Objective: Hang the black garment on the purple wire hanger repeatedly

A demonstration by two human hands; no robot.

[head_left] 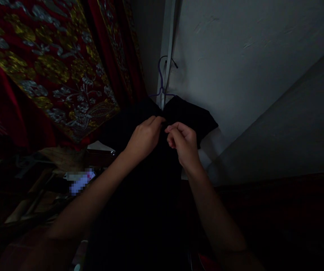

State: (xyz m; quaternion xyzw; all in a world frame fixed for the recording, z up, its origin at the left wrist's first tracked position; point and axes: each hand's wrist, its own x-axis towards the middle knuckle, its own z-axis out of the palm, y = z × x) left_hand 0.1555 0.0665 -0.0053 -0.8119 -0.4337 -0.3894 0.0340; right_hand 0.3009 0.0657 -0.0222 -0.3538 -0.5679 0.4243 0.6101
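A black short-sleeved garment (139, 195) hangs against the wall on a thin purple hanger (161, 79). Both of my hands are at its front, just below the neck opening. My left hand (146, 136) has its fingers curled together on the dark cloth, with the fingertips near the middle of the front. Close beside it, my right hand (181, 141) is closed, thumb and forefinger pinched together. A small gap separates the two hands. Whatever is between the fingers is too dark to make out.
A red cloth with gold and silver sequin embroidery (52, 67) hangs at the left. A pale strip (169, 41) runs down the white wall (249, 67) behind the hanger. Wooden pieces (23, 207) and a blurred-out bright object (80, 182) lie low on the left.
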